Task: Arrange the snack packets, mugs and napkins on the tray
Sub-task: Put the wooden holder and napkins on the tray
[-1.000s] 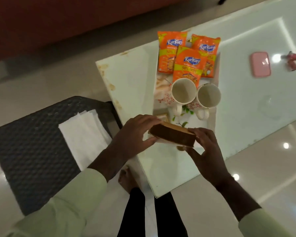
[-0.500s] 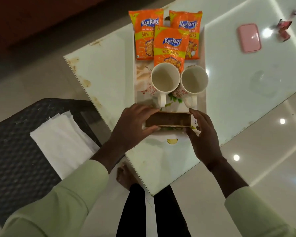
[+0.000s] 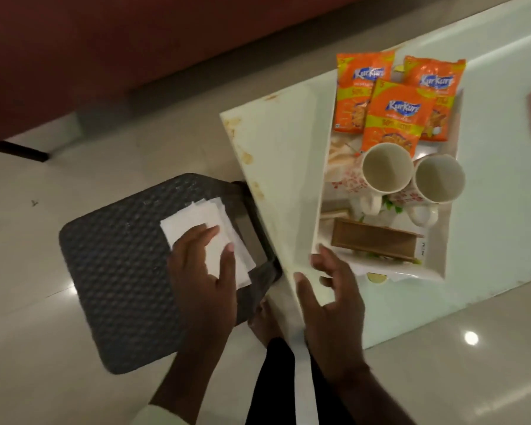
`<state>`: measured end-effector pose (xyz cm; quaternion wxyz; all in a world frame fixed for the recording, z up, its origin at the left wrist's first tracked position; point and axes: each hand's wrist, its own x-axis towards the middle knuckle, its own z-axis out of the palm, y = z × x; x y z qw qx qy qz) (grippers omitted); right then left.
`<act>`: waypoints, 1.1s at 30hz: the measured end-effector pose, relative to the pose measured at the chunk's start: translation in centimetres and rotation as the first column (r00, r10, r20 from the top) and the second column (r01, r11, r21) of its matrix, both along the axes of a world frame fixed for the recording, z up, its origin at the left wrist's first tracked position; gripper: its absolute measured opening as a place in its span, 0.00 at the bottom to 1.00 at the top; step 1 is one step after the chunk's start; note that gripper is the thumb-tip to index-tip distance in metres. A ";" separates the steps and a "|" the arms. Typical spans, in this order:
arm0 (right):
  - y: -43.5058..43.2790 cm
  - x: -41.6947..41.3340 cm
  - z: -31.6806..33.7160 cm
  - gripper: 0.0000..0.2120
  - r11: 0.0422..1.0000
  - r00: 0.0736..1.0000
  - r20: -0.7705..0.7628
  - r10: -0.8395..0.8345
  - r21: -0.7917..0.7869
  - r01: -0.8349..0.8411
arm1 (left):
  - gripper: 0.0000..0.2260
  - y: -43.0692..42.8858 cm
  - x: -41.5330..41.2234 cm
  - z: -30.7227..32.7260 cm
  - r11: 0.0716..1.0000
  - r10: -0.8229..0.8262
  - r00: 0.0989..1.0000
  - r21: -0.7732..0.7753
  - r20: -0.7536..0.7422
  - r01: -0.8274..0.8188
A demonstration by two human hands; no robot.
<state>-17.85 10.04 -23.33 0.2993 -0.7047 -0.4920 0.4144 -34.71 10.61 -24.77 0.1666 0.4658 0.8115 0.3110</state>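
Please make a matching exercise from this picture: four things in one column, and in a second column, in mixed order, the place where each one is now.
Things:
1. napkins
2. snack packets
3. mugs
4. wooden holder

Places:
A. middle of the tray
B. far end of the tray
C. on the dark stool, under the left hand
D. near end of the tray, beside the right hand

Pairs: 1-C, 2-B, 3-A, 4-D
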 end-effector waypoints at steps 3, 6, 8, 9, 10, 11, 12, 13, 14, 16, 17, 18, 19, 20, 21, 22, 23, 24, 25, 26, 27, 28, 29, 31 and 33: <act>0.1 -5.3 -0.9 0.28 0.986 0.995 -0.050 0.087 -0.140 -0.094 | 0.18 -1.6 -2.1 -0.6 0.960 0.265 0.964 -0.089 -0.032 -0.267; 0.2 -9.4 -2.5 0.36 0.960 0.988 -0.149 0.038 -0.270 -0.078 | 0.24 -2.3 -3.3 -1.6 0.912 0.375 0.927 -0.190 0.023 -0.364; 0.3 -11.3 -3.4 0.39 0.947 0.987 -0.158 0.006 -0.316 -0.057 | 0.27 -2.5 -3.7 -2.3 0.894 0.406 0.910 -0.240 0.077 -0.379; 0.5 -11.9 -3.8 0.40 0.945 0.990 -0.141 -0.003 -0.324 -0.043 | 0.27 -2.4 -3.7 -2.4 0.891 0.418 0.900 -0.249 0.125 -0.379; 0.7 -12.4 -4.1 0.40 0.944 0.993 -0.120 -0.011 -0.328 -0.029 | 0.28 -2.3 -3.7 -2.5 0.890 0.430 0.883 -0.249 0.189 -0.381; 0.8 -12.6 -4.4 0.40 0.943 0.994 -0.103 -0.021 -0.332 -0.014 | 0.28 -2.1 -3.8 -2.5 0.889 0.442 0.862 -0.250 0.246 -0.385; 1.0 -12.8 -4.7 0.40 0.941 0.995 -0.091 -0.033 -0.337 0.001 | 0.28 -2.0 -3.8 -2.6 0.887 0.449 0.849 -0.249 0.277 -0.388; 1.1 -12.8 -4.9 0.39 0.939 0.996 -0.081 -0.047 -0.344 0.016 | 0.29 -1.7 -3.9 -2.5 0.884 0.453 0.848 -0.257 0.275 -0.389; 1.2 -12.8 -5.1 0.37 0.936 0.996 -0.070 -0.060 -0.351 0.031 | 0.29 -1.5 -3.9 -2.5 0.885 0.450 0.854 -0.260 0.262 -0.386; 1.3 -12.8 -5.2 0.31 0.933 0.997 -0.042 -0.069 -0.357 0.050 | 0.27 -1.0 -3.9 -2.6 0.874 0.464 0.853 -0.283 0.240 -0.396; 1.3 -12.8 -5.2 0.28 0.933 0.997 -0.026 -0.066 -0.355 0.052 | 0.25 -0.7 -3.8 -2.4 0.867 0.474 0.847 -0.294 0.240 -0.402; 1.3 -12.7 -5.1 0.24 0.936 0.998 -0.018 -0.066 -0.349 0.055 | 0.23 -0.6 -3.9 -2.5 0.867 0.474 0.846 -0.298 0.244 -0.400; 1.4 -12.5 -5.0 0.18 0.942 0.998 -0.014 -0.066 -0.332 0.058 | 0.20 -0.4 -3.8 -2.2 0.872 0.461 0.852 -0.304 0.250 -0.383; 1.4 -12.3 -4.6 0.12 0.951 0.998 -0.019 -0.068 -0.302 0.059 | 0.15 -0.5 -3.8 -2.2 0.881 0.441 0.859 -0.311 0.259 -0.358; 1.3 -12.0 -4.1 0.08 0.962 0.998 -0.030 -0.061 -0.267 0.051 | 0.09 -0.5 -3.8 -2.0 0.885 0.425 0.861 -0.327 0.280 -0.331; 1.3 -11.5 -3.4 0.09 0.971 0.998 -0.041 -0.046 -0.235 0.035 | 0.03 -0.5 -3.6 -1.6 0.888 0.420 0.847 -0.342 0.326 -0.309; 1.3 -10.9 -2.7 0.08 0.976 0.998 -0.062 -0.018 -0.218 0.004 | 0.05 -0.5 -3.4 -1.0 0.888 0.424 0.821 -0.357 0.383 -0.292; 1.2 -10.3 -1.9 0.06 0.980 0.997 -0.079 0.023 -0.195 -0.038 | 0.07 -0.7 -3.2 -0.5 0.886 0.432 0.777 -0.374 0.458 -0.273; 1.2 -9.3 -1.0 0.05 0.984 0.993 -0.087 0.083 -0.152 -0.096 | 0.06 -0.7 -2.7 0.1 0.886 0.442 0.715 -0.390 0.541 -0.252; 1.2 -8.1 -0.1 0.06 0.981 0.982 -0.079 0.171 -0.078 -0.177 | 0.06 -0.6 -2.1 1.0 0.887 0.451 0.637 -0.395 0.626 -0.240; 1.2 -6.7 0.6 0.08 0.963 0.961 -0.061 0.270 0.017 -0.270 | 0.07 -0.6 -1.3 1.8 0.890 0.451 0.563 -0.395 0.693 -0.227; 1.1 -5.2 1.2 0.12 0.926 0.930 -0.031 0.366 0.106 -0.361 | 0.08 -0.5 -0.4 2.7 0.892 0.452 0.479 -0.394 0.752 -0.223; 1.0 -3.8 1.5 0.15 0.887 0.898 0.000 0.440 0.158 -0.434 | 0.10 -0.5 0.4 3.5 0.891 0.454 0.400 -0.403 0.796 -0.210; 0.9 -0.5 2.2 0.17 0.854 0.864 0.020 0.503 0.140 -0.500 | 0.10 -0.4 2.4 4.7 0.909 0.415 0.210 -0.392 0.885 -0.144; 0.9 2.8 2.7 0.16 0.838 0.840 -0.029 0.541 0.101 -0.536 | 0.17 0.0 4.4 5.9 0.928 0.362 0.011 -0.359 0.932 -0.098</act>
